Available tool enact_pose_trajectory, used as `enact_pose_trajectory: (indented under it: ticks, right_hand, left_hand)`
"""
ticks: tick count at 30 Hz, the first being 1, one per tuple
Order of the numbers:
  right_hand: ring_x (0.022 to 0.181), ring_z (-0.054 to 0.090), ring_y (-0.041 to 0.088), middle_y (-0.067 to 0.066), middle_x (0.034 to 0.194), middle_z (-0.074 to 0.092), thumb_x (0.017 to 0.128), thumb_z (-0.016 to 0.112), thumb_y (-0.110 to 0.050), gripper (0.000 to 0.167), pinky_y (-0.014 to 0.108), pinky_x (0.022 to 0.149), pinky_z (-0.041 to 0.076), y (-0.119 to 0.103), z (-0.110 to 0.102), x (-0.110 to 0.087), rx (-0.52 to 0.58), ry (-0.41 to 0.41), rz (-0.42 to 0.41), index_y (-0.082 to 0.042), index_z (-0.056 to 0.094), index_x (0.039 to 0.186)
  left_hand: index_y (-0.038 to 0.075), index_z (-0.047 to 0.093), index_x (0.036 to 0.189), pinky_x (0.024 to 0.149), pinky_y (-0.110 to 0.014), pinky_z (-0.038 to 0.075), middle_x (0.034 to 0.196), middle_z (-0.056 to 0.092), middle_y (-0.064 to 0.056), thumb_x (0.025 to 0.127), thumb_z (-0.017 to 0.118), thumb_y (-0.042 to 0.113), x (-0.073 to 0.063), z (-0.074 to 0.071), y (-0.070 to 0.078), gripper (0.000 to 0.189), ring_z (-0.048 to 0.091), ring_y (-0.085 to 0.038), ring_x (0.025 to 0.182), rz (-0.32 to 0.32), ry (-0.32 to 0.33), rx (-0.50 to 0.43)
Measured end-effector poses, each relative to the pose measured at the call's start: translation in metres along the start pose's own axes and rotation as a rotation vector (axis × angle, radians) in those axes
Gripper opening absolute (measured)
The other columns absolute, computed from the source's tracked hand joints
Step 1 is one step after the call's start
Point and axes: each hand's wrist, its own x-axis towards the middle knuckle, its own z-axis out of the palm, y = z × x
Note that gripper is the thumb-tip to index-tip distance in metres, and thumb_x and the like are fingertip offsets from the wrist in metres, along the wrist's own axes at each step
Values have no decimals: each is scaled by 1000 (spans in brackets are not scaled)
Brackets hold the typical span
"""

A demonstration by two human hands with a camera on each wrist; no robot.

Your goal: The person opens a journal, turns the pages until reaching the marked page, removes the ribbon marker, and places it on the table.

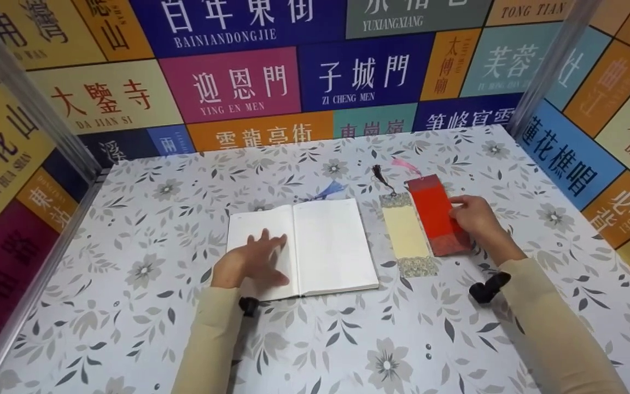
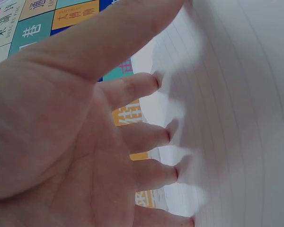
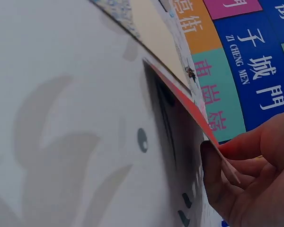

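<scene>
Your R hand [image 1: 473, 219] pinches the red bookmark [image 1: 432, 210] by its R edge, long axis approx 11-to-5 o'clock; open notebook [image 1: 334, 246] lies abt 9 o'clock, past beige bookmark [image 1: 406, 232]. Your L hand [image 1: 249, 260], spread, touches L page [image 1: 245, 225].

The left arm [image 1: 205, 342], in its sleeve, reaches in from the near left corner of the open notebook [image 1: 334, 246]. The left hand [image 1: 252, 260] spreads over the notebook's left page, fingers apart and gently bent, fingertips touching the paper, palm raised off it. The right arm [image 1: 555, 328], also sleeved, slants in from the near right of the notebook. Well apart from its right edge, the right hand [image 1: 473, 219] pinches with thumb and finger, other fingers bent.
</scene>
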Motion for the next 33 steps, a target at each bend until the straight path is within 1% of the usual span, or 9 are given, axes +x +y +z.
enact_pose_trajectory:
  ticks: [6, 13, 16, 20, 23, 25, 29, 31, 33]
  right_hand:
    - [107, 55, 31, 28, 135, 51, 98, 55, -25, 58, 31, 82, 49, 2, -3, -7, -133, -28, 66, 6, 43, 145]
    - [88, 54, 25, 22, 114, 53, 96, 62, -29, 63, 28, 66, 47, -3, -6, -15, -237, -83, 157, 5, 40, 145]
    - [91, 54, 27, 23, 116, 52, 96, 63, -29, 64, 28, 66, 47, -6, -5, -18, -272, -81, 186, 4, 39, 145]
    - [102, 54, 33, 27, 126, 50, 95, 64, -31, 67, 32, 72, 52, -8, -4, -22, -308, -75, 198, 3, 38, 145]
    - [105, 52, 34, 28, 129, 50, 94, 66, -33, 68, 36, 77, 52, -9, -3, -25, -332, -72, 199, 3, 38, 145]
    - [101, 53, 33, 27, 125, 52, 93, 66, -34, 69, 37, 76, 50, -8, -3, -26, -351, -62, 196, 3, 39, 145]
    - [77, 56, 26, 23, 107, 56, 93, 66, -35, 68, 32, 66, 47, -8, -3, -28, -380, -51, 177, 3, 40, 144]
    - [72, 55, 24, 22, 105, 55, 93, 66, -35, 68, 31, 63, 47, -9, -3, -29, -388, -53, 170, 4, 40, 143]
    - [78, 57, 27, 25, 111, 55, 93, 65, -34, 67, 33, 64, 48, -10, -3, -31, -399, -52, 151, 5, 41, 142]
  left_hand:
    - [11, 20, 161, 119, -72, 13, 164, 0, -33, 86, 74, 34, -1, 2, 0, 96, 2, -59, 149, -6, 6, -16]
    - [12, 19, 161, 120, -71, 13, 164, 1, -32, 86, 74, 35, -2, 0, -2, 96, 2, -58, 150, -22, -3, -29]
    - [13, 19, 161, 120, -70, 13, 165, 0, -31, 87, 74, 35, -2, 0, -3, 95, 1, -57, 150, -28, -9, -38]
    - [13, 19, 161, 120, -71, 13, 165, 1, -30, 87, 73, 35, -3, -1, -3, 94, 1, -57, 150, -29, -3, -35]
    - [13, 20, 161, 120, -72, 13, 165, 2, -30, 87, 73, 36, -3, -1, -3, 94, 2, -57, 150, -33, 2, -35]
    - [14, 20, 161, 120, -72, 13, 166, 2, -29, 87, 73, 37, -3, -1, -2, 94, 2, -56, 150, -36, 3, -37]
    - [15, 19, 161, 120, -71, 13, 166, 2, -28, 87, 73, 37, -4, -2, -1, 94, 2, -55, 151, -41, 0, -32]
    - [15, 19, 161, 120, -71, 14, 166, 2, -28, 87, 73, 38, -4, -1, -1, 95, 2, -55, 151, -40, 1, -26]
    - [14, 20, 161, 120, -71, 15, 166, 3, -28, 87, 73, 38, -4, 0, -1, 95, 3, -55, 151, -36, 3, -18]
